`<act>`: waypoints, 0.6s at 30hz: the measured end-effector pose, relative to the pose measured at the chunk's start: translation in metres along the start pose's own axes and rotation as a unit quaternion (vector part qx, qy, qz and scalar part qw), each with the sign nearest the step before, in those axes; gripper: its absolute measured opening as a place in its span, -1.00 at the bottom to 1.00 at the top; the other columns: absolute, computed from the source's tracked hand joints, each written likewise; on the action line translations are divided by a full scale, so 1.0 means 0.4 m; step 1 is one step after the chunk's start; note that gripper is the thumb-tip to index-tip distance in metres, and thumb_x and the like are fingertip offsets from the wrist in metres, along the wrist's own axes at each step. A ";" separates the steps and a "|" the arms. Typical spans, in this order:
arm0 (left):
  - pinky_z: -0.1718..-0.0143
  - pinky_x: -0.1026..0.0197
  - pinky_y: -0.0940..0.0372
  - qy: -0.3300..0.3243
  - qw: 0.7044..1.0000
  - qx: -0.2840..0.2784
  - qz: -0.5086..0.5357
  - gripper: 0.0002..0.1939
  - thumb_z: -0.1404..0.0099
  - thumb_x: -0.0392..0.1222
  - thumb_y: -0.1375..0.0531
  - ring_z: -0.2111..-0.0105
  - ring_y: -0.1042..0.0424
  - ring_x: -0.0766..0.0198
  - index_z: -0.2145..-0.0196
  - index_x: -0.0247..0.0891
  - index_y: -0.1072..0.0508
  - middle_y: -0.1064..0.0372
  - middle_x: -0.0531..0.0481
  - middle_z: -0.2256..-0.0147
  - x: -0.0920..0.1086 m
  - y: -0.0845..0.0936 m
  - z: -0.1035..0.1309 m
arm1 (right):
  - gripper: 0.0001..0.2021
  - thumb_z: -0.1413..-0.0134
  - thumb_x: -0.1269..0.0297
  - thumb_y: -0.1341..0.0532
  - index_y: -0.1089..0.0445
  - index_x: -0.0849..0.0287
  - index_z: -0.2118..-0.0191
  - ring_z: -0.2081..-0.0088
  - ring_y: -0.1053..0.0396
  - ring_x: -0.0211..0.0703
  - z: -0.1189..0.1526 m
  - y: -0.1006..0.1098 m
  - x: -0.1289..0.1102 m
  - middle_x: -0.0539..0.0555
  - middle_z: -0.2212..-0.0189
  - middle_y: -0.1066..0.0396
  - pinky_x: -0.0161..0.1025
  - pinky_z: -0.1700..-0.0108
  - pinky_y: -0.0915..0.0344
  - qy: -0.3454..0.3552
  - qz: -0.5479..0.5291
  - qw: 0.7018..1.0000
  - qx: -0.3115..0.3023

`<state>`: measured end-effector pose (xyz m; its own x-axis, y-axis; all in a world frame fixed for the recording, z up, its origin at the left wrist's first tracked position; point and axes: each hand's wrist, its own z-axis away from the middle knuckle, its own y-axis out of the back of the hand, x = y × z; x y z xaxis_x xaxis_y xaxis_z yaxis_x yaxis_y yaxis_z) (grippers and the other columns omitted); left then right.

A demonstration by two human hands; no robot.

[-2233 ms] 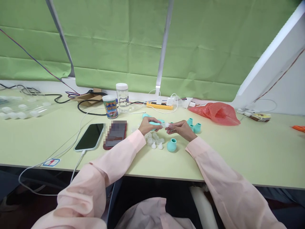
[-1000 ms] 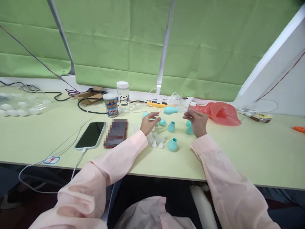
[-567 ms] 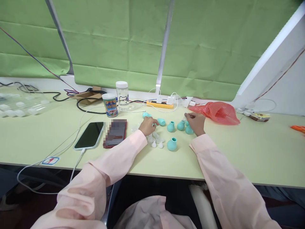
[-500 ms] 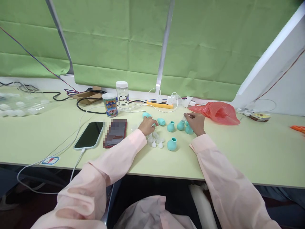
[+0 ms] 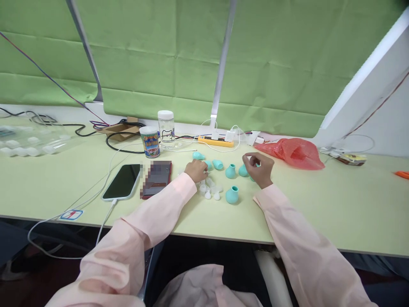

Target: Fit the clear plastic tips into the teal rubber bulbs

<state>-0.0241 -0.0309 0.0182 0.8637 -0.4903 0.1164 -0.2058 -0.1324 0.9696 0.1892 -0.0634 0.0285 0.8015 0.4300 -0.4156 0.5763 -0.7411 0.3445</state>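
My left hand [image 5: 197,170] is closed, its fingers bent down at the upper left of a pile of small translucent white pieces [image 5: 209,187]; what it grips is hidden. Just beyond it lie teal bulb-shaped pieces, one on its side [image 5: 217,164] and another farther back [image 5: 198,156]. My right hand [image 5: 259,168] is raised with thumb and fingertips pinched on something too small to make out, over teal bulbs [image 5: 243,170] that it partly covers. Between the hands a teal bulb [image 5: 230,171] stands upright, and a nearer one [image 5: 231,195] has its opening up.
On the left are a white-edged phone [image 5: 122,182], a dark red-edged phone [image 5: 156,179], a printed cup [image 5: 150,143] and a clear jar [image 5: 166,130]. Behind the bulbs lies a yellow power strip [image 5: 216,141]. A red plastic bag [image 5: 294,152] rests at the back right.
My left hand's fingers have drawn together and lowered toward the white pieces. My right hand has turned slightly, its fingers more curled. The view has shifted a little.
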 end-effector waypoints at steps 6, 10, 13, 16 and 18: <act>0.22 0.22 -0.13 -0.162 0.984 -0.011 0.075 -0.73 0.00 -0.06 -0.06 0.32 -0.25 0.24 0.37 -0.19 -0.43 -0.33 -0.01 0.39 0.022 0.008 0.008 | -0.72 0.11 0.13 -0.08 -0.37 0.26 0.44 0.65 -0.18 -0.37 0.034 -0.021 -0.064 0.03 0.61 -0.31 -0.37 0.59 -0.16 -0.065 -0.237 0.866 -0.436; 0.26 0.24 -0.15 -0.173 0.979 -0.069 0.084 -0.70 0.06 -0.01 -0.10 0.27 -0.25 0.18 0.38 -0.20 -0.44 -0.37 -0.01 0.39 0.027 -0.003 0.011 | -0.69 0.09 0.14 -0.07 -0.37 0.27 0.30 0.59 -0.26 -0.34 0.047 -0.045 -0.041 0.08 0.47 -0.35 -0.36 0.54 -0.20 -0.120 -0.264 0.798 -0.529; 0.33 0.31 -0.16 -0.175 0.976 -0.077 0.100 -0.77 -0.01 -0.15 -0.05 0.35 -0.30 0.28 0.40 -0.24 -0.44 -0.38 -0.01 0.41 0.019 -0.012 0.004 | -0.67 0.09 0.13 -0.08 -0.35 0.25 0.25 0.56 -0.28 -0.33 0.051 -0.055 -0.025 0.09 0.42 -0.35 -0.34 0.49 -0.21 -0.132 -0.272 0.780 -0.548; 0.40 0.35 -0.16 -0.174 0.978 -0.045 0.110 -0.77 0.00 -0.23 -0.04 0.42 -0.31 0.34 0.39 -0.26 -0.43 -0.38 -0.01 0.40 0.008 -0.006 -0.004 | -0.66 0.10 0.11 -0.08 -0.36 0.24 0.26 0.56 -0.26 -0.34 0.050 -0.057 -0.023 0.08 0.40 -0.34 -0.33 0.48 -0.20 -0.133 -0.267 0.774 -0.558; 0.42 0.36 -0.17 -0.169 0.979 -0.026 0.109 -0.76 0.03 -0.25 -0.04 0.43 -0.31 0.35 0.39 -0.26 -0.43 -0.38 0.00 0.41 0.001 0.009 -0.004 | -0.65 0.08 0.10 -0.06 -0.36 0.23 0.24 0.54 -0.24 -0.34 0.046 -0.053 -0.029 0.08 0.39 -0.33 -0.33 0.46 -0.19 -0.127 -0.260 0.768 -0.571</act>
<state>-0.0236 -0.0301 0.0221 0.5989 -0.7599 0.2527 -0.3367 0.0473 0.9404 0.1649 -0.0623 0.0104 0.4411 0.2926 -0.8484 0.6893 0.4948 0.5291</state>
